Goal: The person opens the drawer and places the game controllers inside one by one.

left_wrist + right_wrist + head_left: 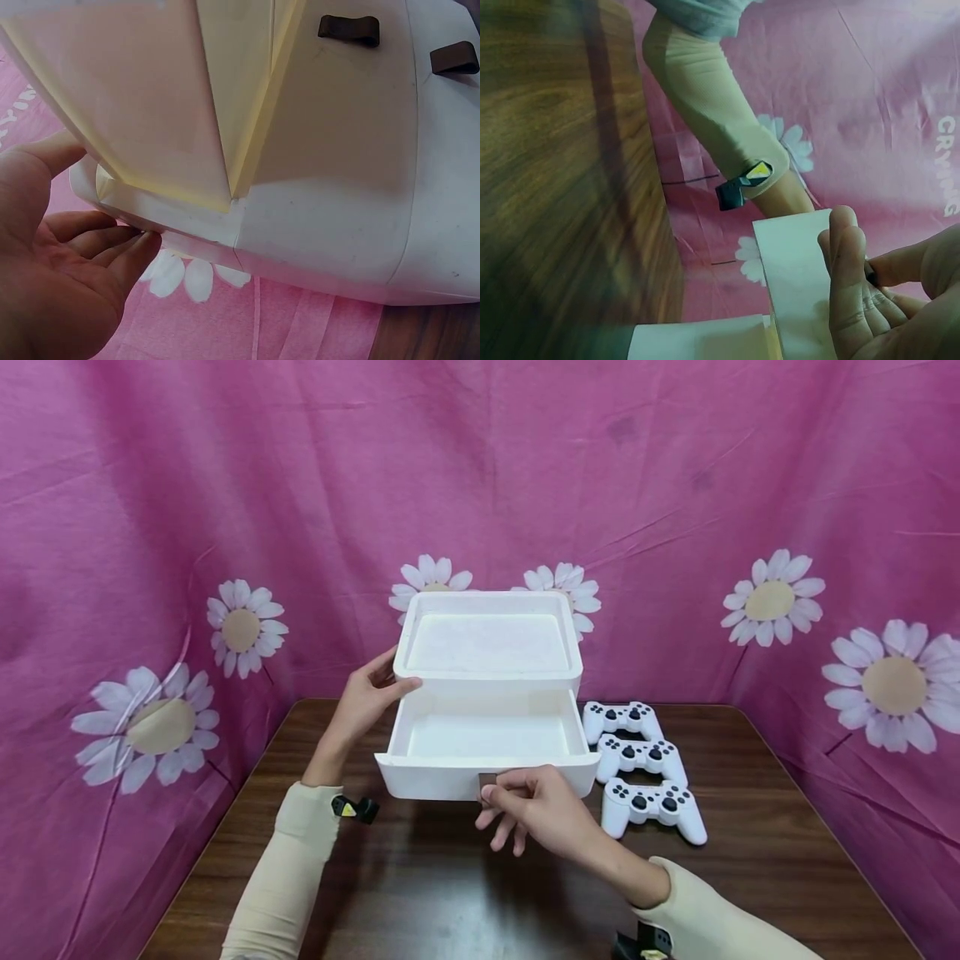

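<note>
A white drawer cabinet (487,676) stands on the table, its upper drawer (427,781) pulled out toward me. No items show inside that drawer. My left hand (363,697) holds the cabinet's left side, thumb at the front corner and fingers along the side wall. In the left wrist view, two lower fronts carry brown tabs, one tab (349,31) nearer the opened drawer and another tab (454,60) further down. My right hand (551,810) pinches the opened drawer's brown pull tab (487,782) between thumb and index finger; its other fingers extend loosely below.
Three white game controllers lie in a column right of the cabinet: a back one (622,718), a middle one (643,758) and a front one (652,807). A pink flowered curtain (315,510) surrounds the brown wooden table (450,902).
</note>
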A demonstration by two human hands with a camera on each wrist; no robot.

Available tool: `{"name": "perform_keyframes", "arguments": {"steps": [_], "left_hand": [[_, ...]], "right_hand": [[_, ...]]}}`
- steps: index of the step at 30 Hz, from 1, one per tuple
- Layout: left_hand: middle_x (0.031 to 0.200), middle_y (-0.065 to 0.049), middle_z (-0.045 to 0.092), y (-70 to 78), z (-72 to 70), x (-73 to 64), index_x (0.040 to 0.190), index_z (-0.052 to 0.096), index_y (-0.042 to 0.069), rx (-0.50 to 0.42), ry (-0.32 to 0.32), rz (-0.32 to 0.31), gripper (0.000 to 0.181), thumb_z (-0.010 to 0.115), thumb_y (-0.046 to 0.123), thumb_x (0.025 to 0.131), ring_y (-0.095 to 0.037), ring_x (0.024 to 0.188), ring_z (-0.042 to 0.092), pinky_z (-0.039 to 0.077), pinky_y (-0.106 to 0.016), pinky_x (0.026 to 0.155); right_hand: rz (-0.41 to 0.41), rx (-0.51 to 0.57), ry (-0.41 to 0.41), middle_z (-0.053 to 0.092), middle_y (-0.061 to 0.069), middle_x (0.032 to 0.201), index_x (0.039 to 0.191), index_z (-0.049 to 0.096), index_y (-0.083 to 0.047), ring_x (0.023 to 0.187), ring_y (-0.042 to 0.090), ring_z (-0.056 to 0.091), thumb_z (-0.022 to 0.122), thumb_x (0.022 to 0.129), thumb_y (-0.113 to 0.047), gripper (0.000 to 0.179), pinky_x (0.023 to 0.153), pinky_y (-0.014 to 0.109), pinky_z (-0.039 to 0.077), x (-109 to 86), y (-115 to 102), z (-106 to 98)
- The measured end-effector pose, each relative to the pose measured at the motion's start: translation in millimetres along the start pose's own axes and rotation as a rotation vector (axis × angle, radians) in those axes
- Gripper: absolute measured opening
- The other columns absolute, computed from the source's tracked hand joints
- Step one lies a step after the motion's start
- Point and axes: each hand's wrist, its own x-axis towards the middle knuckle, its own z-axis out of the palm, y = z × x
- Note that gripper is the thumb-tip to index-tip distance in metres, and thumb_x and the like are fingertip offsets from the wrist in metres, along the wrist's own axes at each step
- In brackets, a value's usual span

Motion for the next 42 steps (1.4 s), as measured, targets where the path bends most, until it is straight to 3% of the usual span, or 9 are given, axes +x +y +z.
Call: {"name": "perform_keyframes", "arguments": {"steps": [11,20,25,32,42], "left_hand": [[0.162,-0.011,0.052,0.0,0.3,0.3,0.164,0.045,0.016,0.017,0.009,0.0,0.083,0.086,0.032,0.093,-0.031,0.142,0.059,0.056,-0.047,0.108],[0.162,-0.009,0.054,-1.0,0.6,0.1,0.163,0.046,0.018,0.019,0.018,-0.001,0.082,0.085,0.033,0.093,-0.029,0.141,0.06,0.058,-0.044,0.107],[0.162,-0.011,0.052,-1.9,0.0,-0.6,0.163,0.045,0.017,0.009,0.008,0.0,0.081,0.085,0.031,0.094,-0.03,0.143,0.058,0.057,-0.043,0.108],[0.163,-0.011,0.051,-3.0,-0.1,-0.6,0.164,0.044,0.017,0.009,0.003,0.0,0.081,0.084,0.033,0.095,-0.03,0.145,0.056,0.054,-0.047,0.111],[0.163,-0.011,0.052,-4.1,1.0,-0.1,0.164,0.044,0.017,0.017,0.01,0.014,0.082,0.084,0.033,0.095,-0.031,0.145,0.057,0.054,-0.048,0.111]], "right_hand": [[-0.005,-0.036,-0.001,0.082,0.018,0.09,0.1,0.077,0.003,0.062,0.019,0.075,0.065,0.107,-0.015,0.023,0.049,0.036,0.06,-2.0,1.7,1.5],[-0.025,-0.375,0.019,0.08,0.0,0.078,0.101,0.081,-0.013,0.059,0.014,0.074,0.066,0.107,-0.027,0.021,0.054,0.03,0.058,-6.9,-4.0,-9.0],[-0.107,-0.508,0.055,0.076,-0.009,0.071,0.095,0.082,-0.015,0.055,0.009,0.071,0.07,0.105,-0.023,0.018,0.054,0.024,0.055,-11.7,-15.4,-23.8],[-0.14,-0.518,0.083,0.075,-0.008,0.071,0.096,0.081,-0.011,0.054,0.013,0.071,0.071,0.104,-0.02,0.016,0.05,0.027,0.055,-18.8,-34.0,-50.9],[-0.211,-0.651,0.266,0.074,-0.007,0.07,0.097,0.081,-0.011,0.052,0.009,0.067,0.072,0.103,-0.014,0.011,0.051,0.025,0.053,-21.7,-44.5,-97.2]]}}
